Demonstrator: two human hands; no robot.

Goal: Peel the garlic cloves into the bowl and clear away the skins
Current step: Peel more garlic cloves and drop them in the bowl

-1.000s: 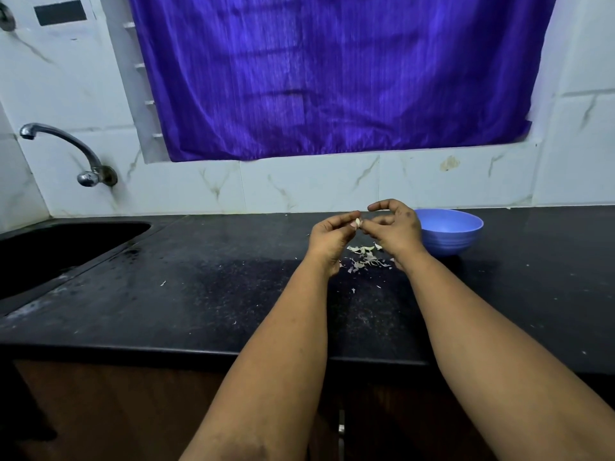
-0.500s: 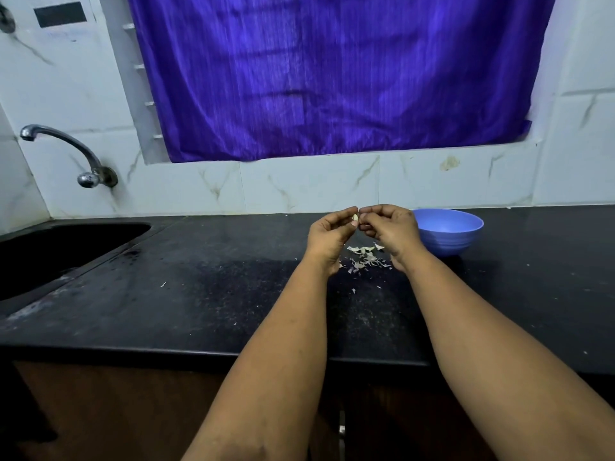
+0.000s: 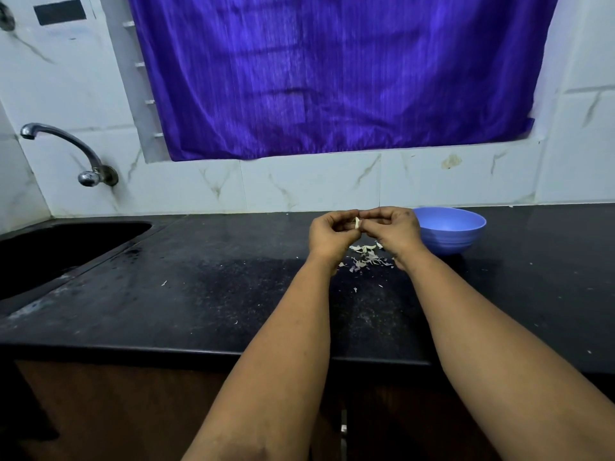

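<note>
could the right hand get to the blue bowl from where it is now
Probably yes: the round blue plastic bowl sits just beside the right hand with nothing between them, though that hand is busy pinching the small pale garlic clove.

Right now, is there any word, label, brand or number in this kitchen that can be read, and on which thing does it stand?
None can be read in this view.
Black rectangle on the wall tile, upper left: plain dark patch, no letters visible.
Blue bowl: no print or label on the side that shows.
Tap, purple curtain, black counter: no marking.
Garlic clove, pinched between left hand and right hand: none.
</note>
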